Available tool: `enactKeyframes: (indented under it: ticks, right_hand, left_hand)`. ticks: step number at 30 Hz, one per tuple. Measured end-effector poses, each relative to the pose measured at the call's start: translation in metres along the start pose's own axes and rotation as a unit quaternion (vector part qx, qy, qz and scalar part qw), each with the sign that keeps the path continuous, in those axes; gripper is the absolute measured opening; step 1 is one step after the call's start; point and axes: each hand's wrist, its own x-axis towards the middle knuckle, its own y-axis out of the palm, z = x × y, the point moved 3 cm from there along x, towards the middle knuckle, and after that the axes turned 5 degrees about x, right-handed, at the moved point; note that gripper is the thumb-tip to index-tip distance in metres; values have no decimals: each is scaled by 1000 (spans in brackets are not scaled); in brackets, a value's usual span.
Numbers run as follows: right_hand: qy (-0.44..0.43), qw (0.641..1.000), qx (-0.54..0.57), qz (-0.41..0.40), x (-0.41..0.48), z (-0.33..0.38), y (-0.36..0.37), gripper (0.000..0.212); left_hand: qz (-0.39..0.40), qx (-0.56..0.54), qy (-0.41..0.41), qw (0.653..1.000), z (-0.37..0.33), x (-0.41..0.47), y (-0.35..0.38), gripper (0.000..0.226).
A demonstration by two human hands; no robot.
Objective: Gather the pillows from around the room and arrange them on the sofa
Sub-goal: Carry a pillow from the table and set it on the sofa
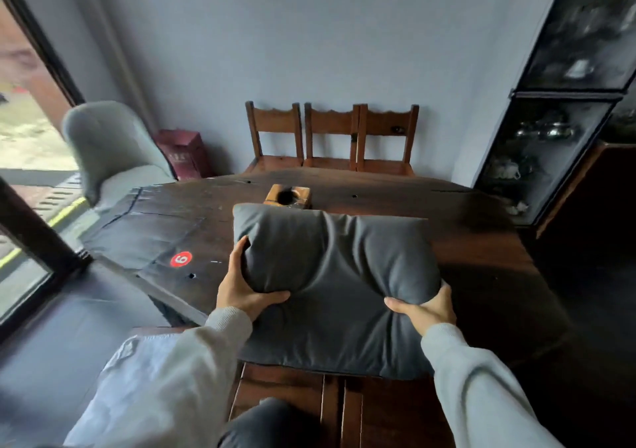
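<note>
A grey-walled room holds a dark wooden desk [395,203] stretching beyond both grips, three wooden chairs [332,137] against the far wall, and the grey pillow [337,275] over the desk's near edge, clamped by the left grip [241,289] and right grip [425,310].

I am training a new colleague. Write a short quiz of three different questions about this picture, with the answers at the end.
1. True or false: both hands grip the dark grey pillow.
2. How many wooden chairs stand in a row at the far wall? A) two B) three C) five
3. Fill in: the red round sticker on the table shows one ____.

Key
1. True: the left hand holds its left edge, the right hand its right side near the front.
2. B
3. digit (6 or 9; the view does not settle which)
</note>
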Motion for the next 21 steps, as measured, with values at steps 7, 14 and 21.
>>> enactKeyframes:
  ticks: [7, 14, 21]
  right_hand:
    - [-127, 977, -13, 168, -123, 41, 36, 127]
    - [-164, 936, 77, 303, -248, 39, 80, 92]
    - [-87, 830, 14, 551, -350, 27, 148, 68]
  left_hand:
    - [-198, -21, -31, 979, -5, -181, -152, 142]
    - [-375, -176, -232, 880, 1, -344, -285, 54]
    - [-453, -169, -254, 838, 20, -512, -383, 66]
